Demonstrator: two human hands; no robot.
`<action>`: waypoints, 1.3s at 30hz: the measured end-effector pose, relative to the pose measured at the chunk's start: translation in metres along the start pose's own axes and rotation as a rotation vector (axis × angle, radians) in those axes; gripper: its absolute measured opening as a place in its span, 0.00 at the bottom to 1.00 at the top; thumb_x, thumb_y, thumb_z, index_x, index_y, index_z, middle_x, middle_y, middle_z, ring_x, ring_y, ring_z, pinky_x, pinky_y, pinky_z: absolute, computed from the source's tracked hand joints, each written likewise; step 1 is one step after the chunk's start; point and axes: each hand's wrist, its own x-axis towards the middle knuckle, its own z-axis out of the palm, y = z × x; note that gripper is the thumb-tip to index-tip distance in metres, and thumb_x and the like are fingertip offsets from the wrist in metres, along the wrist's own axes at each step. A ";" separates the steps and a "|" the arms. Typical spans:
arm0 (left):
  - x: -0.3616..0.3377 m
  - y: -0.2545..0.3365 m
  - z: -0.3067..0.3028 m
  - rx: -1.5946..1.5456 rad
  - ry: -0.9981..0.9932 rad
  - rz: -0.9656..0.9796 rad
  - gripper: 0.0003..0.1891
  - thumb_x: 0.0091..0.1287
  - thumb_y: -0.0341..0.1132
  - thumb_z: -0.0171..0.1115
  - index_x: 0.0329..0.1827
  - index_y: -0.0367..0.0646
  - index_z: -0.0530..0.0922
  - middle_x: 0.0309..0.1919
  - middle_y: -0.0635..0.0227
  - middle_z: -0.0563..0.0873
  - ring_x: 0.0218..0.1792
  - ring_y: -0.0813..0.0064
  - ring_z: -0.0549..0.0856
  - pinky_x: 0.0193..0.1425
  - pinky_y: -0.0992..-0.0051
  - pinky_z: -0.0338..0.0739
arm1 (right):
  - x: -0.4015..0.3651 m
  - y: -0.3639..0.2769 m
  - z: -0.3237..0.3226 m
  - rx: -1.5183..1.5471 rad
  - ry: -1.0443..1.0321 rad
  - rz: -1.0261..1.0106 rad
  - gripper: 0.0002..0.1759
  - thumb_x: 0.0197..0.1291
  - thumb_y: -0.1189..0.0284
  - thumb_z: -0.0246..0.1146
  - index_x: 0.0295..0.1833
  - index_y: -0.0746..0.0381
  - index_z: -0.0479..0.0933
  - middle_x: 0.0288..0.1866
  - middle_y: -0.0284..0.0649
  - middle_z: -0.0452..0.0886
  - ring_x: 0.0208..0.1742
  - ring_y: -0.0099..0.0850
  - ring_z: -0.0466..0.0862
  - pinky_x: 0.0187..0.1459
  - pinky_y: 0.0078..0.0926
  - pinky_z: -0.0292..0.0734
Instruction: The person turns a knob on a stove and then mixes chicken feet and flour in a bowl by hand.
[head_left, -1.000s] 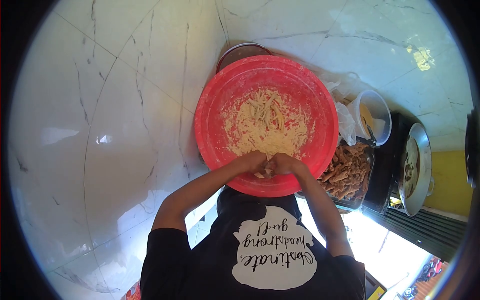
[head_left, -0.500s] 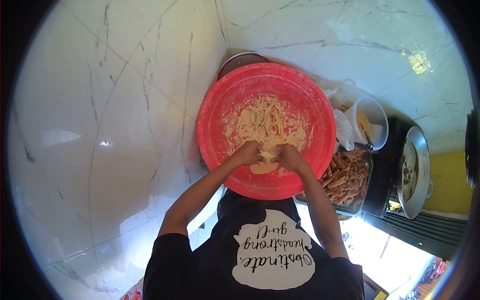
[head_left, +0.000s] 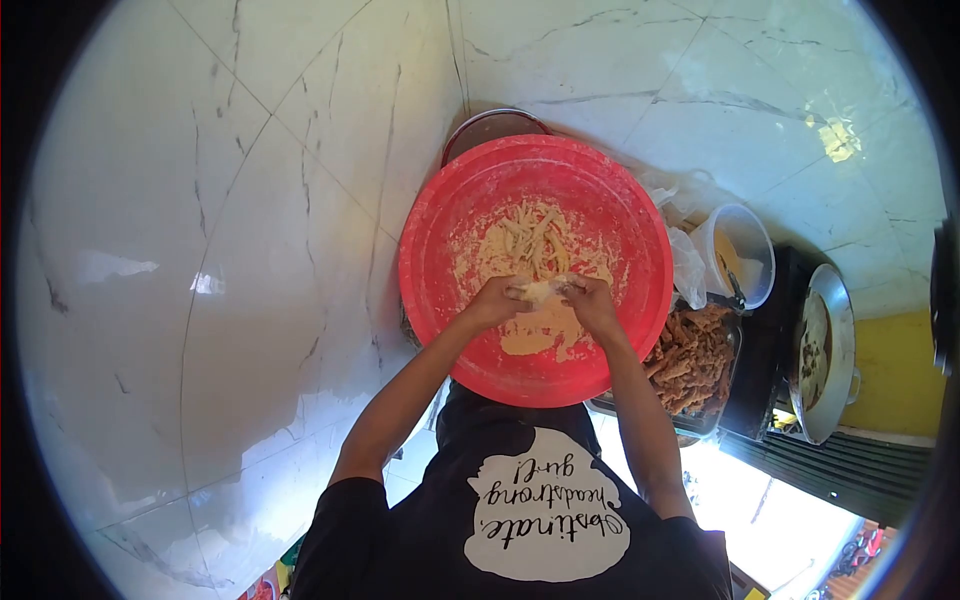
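White marble floor (head_left: 250,250) carries the red basin (head_left: 430,250); left hand (head_left: 495,302) and right hand (head_left: 592,302) pinch a dough lump (head_left: 540,290) between their fingers, its length running hand to hand, cut strips (head_left: 530,240) just beyond.

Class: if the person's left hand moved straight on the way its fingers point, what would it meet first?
Most likely the lump of dough, which the left hand touches over the red basin. Right behind the dough is the right hand. Depth is hard to judge.
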 end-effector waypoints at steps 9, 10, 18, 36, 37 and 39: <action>0.017 -0.002 -0.005 -0.271 0.363 -0.019 0.22 0.64 0.39 0.52 0.58 0.35 0.66 0.49 0.59 0.77 0.51 0.71 0.75 0.52 0.74 0.70 | 0.004 -0.014 -0.014 -0.404 0.334 -0.227 0.06 0.54 0.76 0.59 0.35 0.67 0.79 0.22 0.33 0.77 0.23 0.17 0.72 0.25 0.19 0.66; 0.019 -0.002 -0.003 -0.423 0.420 -0.021 0.22 0.65 0.40 0.50 0.57 0.35 0.66 0.50 0.58 0.76 0.51 0.70 0.75 0.52 0.73 0.69 | 0.005 -0.014 -0.014 -0.527 0.396 -0.331 0.06 0.54 0.76 0.59 0.36 0.67 0.79 0.22 0.33 0.77 0.22 0.16 0.71 0.24 0.20 0.65; 0.049 0.014 0.062 -0.257 1.171 -0.460 0.25 0.66 0.47 0.42 0.57 0.35 0.64 0.53 0.52 0.72 0.53 0.58 0.74 0.55 0.60 0.67 | 0.007 -0.020 0.053 0.354 0.636 0.134 0.09 0.57 0.74 0.58 0.39 0.69 0.77 0.29 0.35 0.78 0.31 0.22 0.75 0.35 0.19 0.71; 0.011 0.032 0.021 -0.658 0.343 0.080 0.30 0.70 0.53 0.33 0.56 0.33 0.68 0.51 0.58 0.75 0.51 0.66 0.74 0.57 0.70 0.68 | 0.007 -0.005 0.026 0.669 0.328 0.151 0.14 0.61 0.71 0.57 0.50 0.66 0.73 0.42 0.35 0.76 0.40 0.23 0.76 0.46 0.22 0.76; 0.012 0.029 0.020 -0.657 0.341 0.080 0.30 0.70 0.53 0.33 0.56 0.33 0.68 0.51 0.58 0.75 0.51 0.66 0.74 0.57 0.70 0.68 | 0.007 -0.004 0.025 0.648 0.339 0.142 0.14 0.59 0.70 0.58 0.48 0.66 0.74 0.40 0.35 0.78 0.39 0.23 0.77 0.45 0.22 0.76; 0.012 0.027 0.017 -0.507 0.389 0.041 0.28 0.69 0.52 0.37 0.56 0.36 0.69 0.51 0.58 0.75 0.51 0.68 0.74 0.54 0.72 0.69 | 0.009 0.000 0.020 0.310 0.370 0.065 0.13 0.57 0.70 0.60 0.46 0.66 0.76 0.37 0.37 0.80 0.37 0.25 0.78 0.43 0.23 0.75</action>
